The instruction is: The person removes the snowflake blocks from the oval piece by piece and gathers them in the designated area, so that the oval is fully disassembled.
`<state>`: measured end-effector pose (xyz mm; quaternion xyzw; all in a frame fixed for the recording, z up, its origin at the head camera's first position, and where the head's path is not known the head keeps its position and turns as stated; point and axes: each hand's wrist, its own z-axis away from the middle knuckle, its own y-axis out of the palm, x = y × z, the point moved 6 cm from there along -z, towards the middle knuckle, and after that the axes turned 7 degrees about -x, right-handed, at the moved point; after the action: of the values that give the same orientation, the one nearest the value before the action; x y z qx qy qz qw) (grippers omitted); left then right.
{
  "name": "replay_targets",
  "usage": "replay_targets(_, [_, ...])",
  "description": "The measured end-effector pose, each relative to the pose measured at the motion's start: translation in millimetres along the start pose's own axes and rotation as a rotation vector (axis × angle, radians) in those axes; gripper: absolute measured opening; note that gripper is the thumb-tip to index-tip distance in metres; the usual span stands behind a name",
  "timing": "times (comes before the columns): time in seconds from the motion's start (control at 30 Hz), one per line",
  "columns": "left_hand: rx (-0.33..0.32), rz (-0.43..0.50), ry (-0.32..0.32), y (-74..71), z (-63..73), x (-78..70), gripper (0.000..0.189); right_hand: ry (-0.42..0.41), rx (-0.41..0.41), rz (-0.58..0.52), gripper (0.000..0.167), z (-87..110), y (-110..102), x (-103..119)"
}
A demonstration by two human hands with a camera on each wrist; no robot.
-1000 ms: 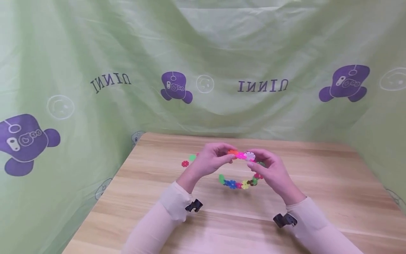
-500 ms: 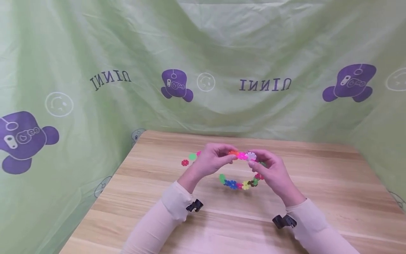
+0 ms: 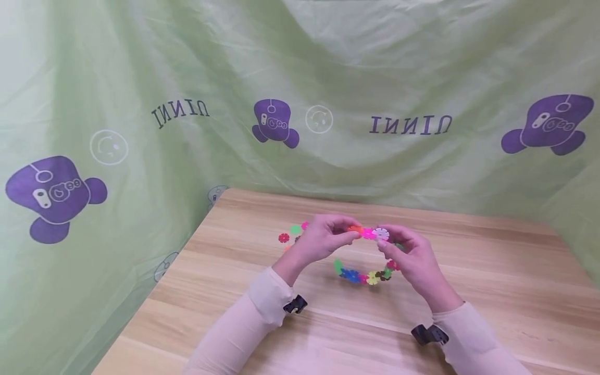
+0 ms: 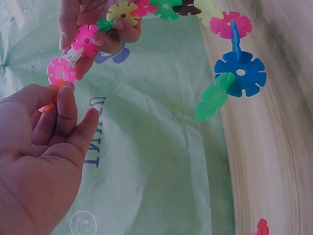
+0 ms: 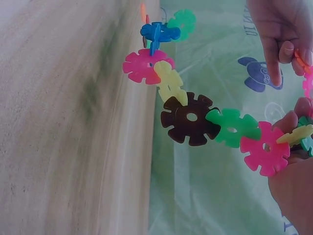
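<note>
Both hands hold up a curved chain of slotted plastic snowflake discs above the table. My left hand (image 3: 323, 238) pinches an orange disc (image 4: 47, 107) between thumb and fingertips, at the end where a pink disc (image 4: 61, 71) joins it. My right hand (image 3: 417, 255) grips the chain beside a white disc (image 3: 381, 234), its fingers partly hiding a green one. From there the chain hangs round through pink, green, dark brown (image 5: 191, 117) and yellow discs to a blue disc (image 4: 240, 73). A light green disc (image 4: 215, 97) forms the other, free end.
Loose discs, among them a red one (image 3: 283, 238) and a green one (image 3: 295, 229), lie on the wooden table (image 3: 492, 291) left of my left hand, partly behind it. A green printed cloth (image 3: 328, 62) hangs behind and beside the table.
The head view has turned slightly, so table and hands appear further right. More loose discs show beside the left forearm. Both hands keep their hold on the chain.
</note>
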<state>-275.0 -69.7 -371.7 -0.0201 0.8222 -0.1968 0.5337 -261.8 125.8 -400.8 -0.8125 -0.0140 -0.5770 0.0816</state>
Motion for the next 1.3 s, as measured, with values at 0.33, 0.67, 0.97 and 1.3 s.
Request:
replay_targets(0.33, [-0.023, -0.009, 0.010, 0.5, 0.9, 0.9, 0.015, 0.005, -0.009, 0.005, 0.033, 0.3, 0.7, -4.7])
replay_targets(0.67, [-0.103, -0.065, -0.053, -18.7, 0.8, 20.9, 0.022, 0.027, -0.018, 0.006, 0.036, -1.0, -1.6, -10.5])
replay_targets(0.97, [-0.157, -0.151, -0.247, -50.5, 3.0, 75.8, 0.029, 0.030, -0.027, -0.005, 0.037, -3.8, -4.1, -15.4])
replay_targets(1.3, [0.037, -0.406, -0.352, -49.3, 11.9, 119.2, 0.014, 0.021, -0.003, -0.010, 0.039, -5.0, 1.7, -14.6])
